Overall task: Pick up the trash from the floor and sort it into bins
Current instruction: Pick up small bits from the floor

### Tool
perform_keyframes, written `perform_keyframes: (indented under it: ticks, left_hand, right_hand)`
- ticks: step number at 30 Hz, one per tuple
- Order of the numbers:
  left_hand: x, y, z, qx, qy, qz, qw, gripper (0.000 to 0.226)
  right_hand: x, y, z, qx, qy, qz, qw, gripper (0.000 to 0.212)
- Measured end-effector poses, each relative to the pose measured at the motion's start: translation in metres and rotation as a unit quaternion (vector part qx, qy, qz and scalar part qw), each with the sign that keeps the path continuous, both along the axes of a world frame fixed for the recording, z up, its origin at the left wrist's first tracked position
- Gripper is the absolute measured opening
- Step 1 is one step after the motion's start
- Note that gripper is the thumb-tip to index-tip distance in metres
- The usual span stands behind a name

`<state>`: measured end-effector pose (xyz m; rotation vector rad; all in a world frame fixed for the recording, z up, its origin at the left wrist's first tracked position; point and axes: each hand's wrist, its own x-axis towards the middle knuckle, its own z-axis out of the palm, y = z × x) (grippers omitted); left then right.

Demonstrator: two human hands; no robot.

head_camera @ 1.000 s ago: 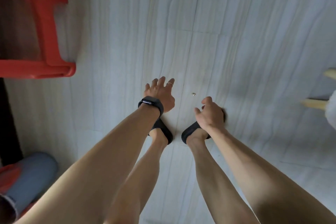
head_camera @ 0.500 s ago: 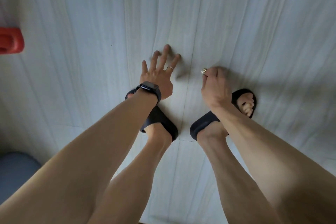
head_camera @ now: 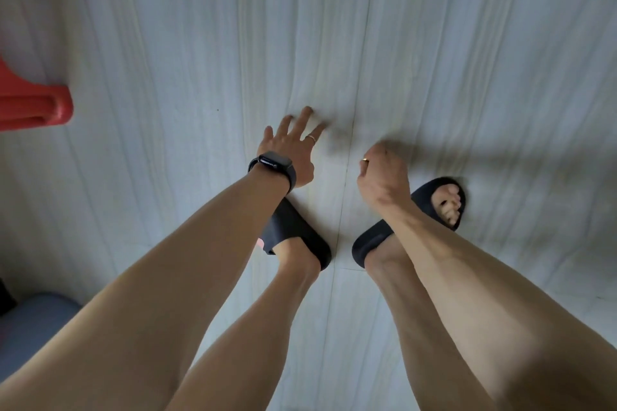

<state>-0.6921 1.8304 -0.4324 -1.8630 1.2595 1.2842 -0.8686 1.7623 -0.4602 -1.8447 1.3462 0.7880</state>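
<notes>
Left hand point(head_camera: 289, 152) splayed, grip wide, over smooth pale streaked floor point(head_camera: 467, 43), right hand point(head_camera: 384, 178) curled, grip's hold cannot be told

Both feet stand on the floor point(head_camera: 467, 60) in the near middle, the left slipper point(head_camera: 295, 232) just left of a tile seam and the right slipper point(head_camera: 427, 198) just right of it, toes pointing far-right. The left hand point(head_camera: 290, 150) lies beyond the left slipper with its fingers spread towards the floor, a smartwatch point(head_camera: 274, 164) on its wrist. The right hand point(head_camera: 382, 177) sits right of it, across the seam and above the right slipper, with its fingers curled under. A plastic chair leg point(head_camera: 43, 107) rests at the far left edge. A rounded object point(head_camera: 33, 320) lies in the near left corner.
</notes>
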Motion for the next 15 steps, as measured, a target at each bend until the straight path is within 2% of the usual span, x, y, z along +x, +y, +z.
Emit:
perform_keyframes:
  ticks: [2, 5, 8, 10, 15]
  left_hand:
    - [0.001, -0.001, 0.028, 0.05, 0.005, 0.018, 0.999, 0.061]
    - [0.0, -0.011, 0.093, 0.086, -0.003, 0.041, 0.995, 0.054]
    - [0.002, -0.042, 0.181, 0.075, 0.002, 0.052, 0.996, 0.055]
    - [0.007, -0.072, 0.25, 0.068, 0.006, 0.104, 0.992, 0.056]
    - [0.042, -0.169, 0.436, 0.012, 0.004, 0.204, 0.979, 0.052]
  right_hand:
    - [-0.007, -0.005, 0.033, 0.019, -0.007, -0.002, 1.0, 0.015]
    - [-0.015, -0.023, 0.105, 0.043, -0.026, 0.02, 0.999, 0.016]
    - [-0.017, -0.063, 0.196, 0.045, -0.037, 0.019, 0.998, 0.012]
    - [-0.015, -0.099, 0.268, 0.038, -0.048, 0.0, 0.998, 0.011]
    - [0.009, -0.21, 0.461, -0.042, -0.133, -0.021, 0.99, 0.008]
